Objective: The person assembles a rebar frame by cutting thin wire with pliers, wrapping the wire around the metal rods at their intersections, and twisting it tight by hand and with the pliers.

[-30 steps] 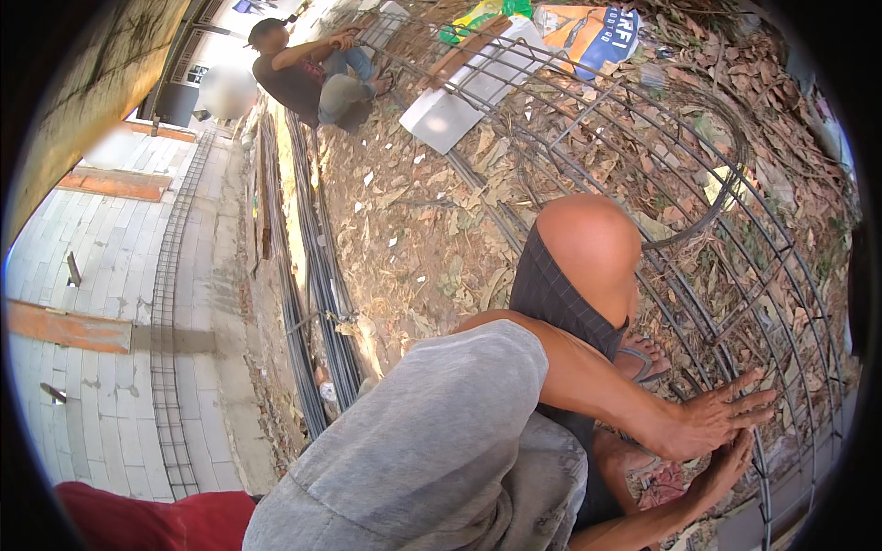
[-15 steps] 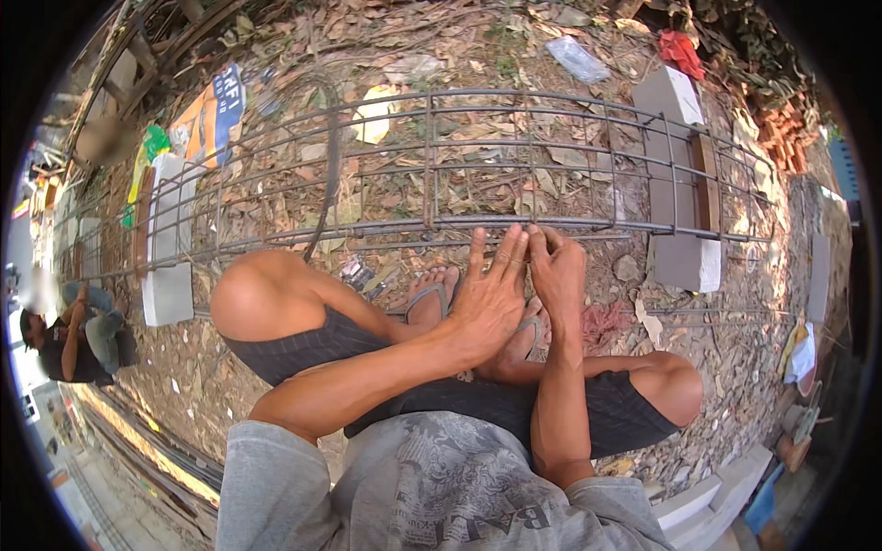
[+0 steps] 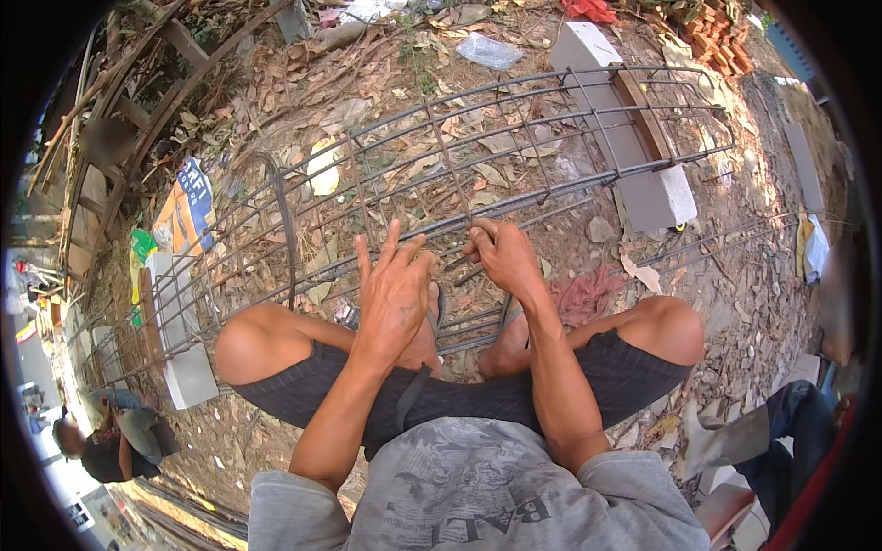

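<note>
Dark steel rods: on my feed, a long, slim rebar cage point(image 3: 450, 163) lies over a grey rectangular block point(image 3: 645, 208). The bare left hand point(image 3: 397, 289) has fingers spread beside its near edge; the bare right hand point(image 3: 503, 260) curls there, pinching what, I can't tell.

Open air lies above the rebar cage point(image 3: 450, 165); pale blocks point(image 3: 643, 199) obstruct underneath.

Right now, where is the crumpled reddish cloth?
In the head view, right of centre, the reddish cloth lies on the ground to the right of the right hand, beside a pale dry leaf.
</note>
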Tool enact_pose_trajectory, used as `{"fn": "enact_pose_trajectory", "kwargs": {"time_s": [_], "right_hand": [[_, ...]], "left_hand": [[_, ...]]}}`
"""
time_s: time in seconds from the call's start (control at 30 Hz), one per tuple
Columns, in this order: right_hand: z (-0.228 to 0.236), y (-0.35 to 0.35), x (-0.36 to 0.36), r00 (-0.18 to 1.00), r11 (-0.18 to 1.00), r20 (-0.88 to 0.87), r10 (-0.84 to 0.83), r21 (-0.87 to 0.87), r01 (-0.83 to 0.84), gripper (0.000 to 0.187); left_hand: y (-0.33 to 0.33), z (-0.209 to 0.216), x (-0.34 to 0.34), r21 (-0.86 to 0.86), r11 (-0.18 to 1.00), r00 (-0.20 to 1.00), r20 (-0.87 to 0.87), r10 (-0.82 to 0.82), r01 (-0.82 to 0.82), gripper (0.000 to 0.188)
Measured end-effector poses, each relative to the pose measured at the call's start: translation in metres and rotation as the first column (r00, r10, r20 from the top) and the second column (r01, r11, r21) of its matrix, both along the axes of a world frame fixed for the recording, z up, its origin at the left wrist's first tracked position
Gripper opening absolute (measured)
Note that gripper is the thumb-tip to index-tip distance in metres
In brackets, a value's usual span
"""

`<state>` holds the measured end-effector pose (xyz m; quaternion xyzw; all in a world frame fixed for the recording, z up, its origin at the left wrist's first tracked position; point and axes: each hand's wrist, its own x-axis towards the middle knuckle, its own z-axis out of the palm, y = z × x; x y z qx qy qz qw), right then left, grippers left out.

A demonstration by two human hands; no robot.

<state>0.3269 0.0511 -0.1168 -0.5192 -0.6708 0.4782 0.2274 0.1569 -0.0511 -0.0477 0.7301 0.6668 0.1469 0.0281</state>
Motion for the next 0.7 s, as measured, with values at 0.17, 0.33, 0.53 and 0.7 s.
{"fn": "enact_pose_trajectory", "kwargs": {"time_s": [0.17,0.33,0.53,0.7], "right_hand": [[-0.004,0.006,0.006,0.997,0.994,-0.066,0.039,-0.1,-0.045,0.029],[-0.021,0.008,0.003,0.98,0.98,-0.195,-0.021,-0.2,-0.019,0.026],[-0.015,0.006,0.005,0.964,0.957,-0.26,-0.062,-0.289,-0.017,0.027],[-0.025,0.004,0.006,0.958,0.962,-0.27,-0.094,-0.274,0.017,0.029]], "left_hand": [[-0.001,-0.009,0.026,-0.076,0.98,0.971,0.169,-0.168,0.183,0.022],[0.0,-0.02,0.046,-0.18,0.974,0.97,0.223,-0.097,0.139,0.025],[0.012,0.0,0.001,0.046,0.986,0.985,0.049,-0.165,0.163,0.017],[0.019,0.017,0.019,-0.087,0.964,0.968,0.024,-0.248,0.25,0.018]]}}
